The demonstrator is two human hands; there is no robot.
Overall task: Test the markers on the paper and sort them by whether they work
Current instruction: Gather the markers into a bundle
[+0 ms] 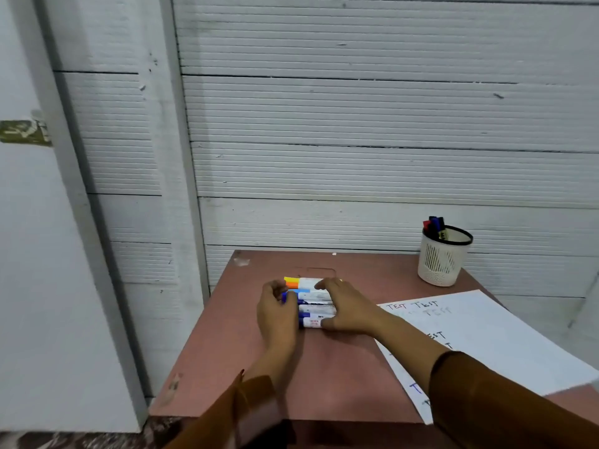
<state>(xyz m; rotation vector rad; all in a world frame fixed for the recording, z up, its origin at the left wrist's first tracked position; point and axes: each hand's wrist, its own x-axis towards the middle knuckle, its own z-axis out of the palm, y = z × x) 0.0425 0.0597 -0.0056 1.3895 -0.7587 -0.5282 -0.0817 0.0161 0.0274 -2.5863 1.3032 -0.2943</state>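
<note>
Several markers (311, 299) lie side by side in a row on the reddish-brown table (324, 377), caps to the left: yellow, orange, light blue and dark blue. My left hand (277, 314) presses against the cap ends, its fingers curled at a dark blue cap. Over the row's right end, my right hand (348, 311) lies with fingers spread, hiding that part of the barrels. A white paper sheet (492, 338) with "TEST" written several times in different colours lies to the right.
A white mesh pen cup (442, 257) with a black rim stands at the table's back right, holding red and blue markers. A grey ribbed wall rises right behind the table. The table's left edge drops off beside a white panel.
</note>
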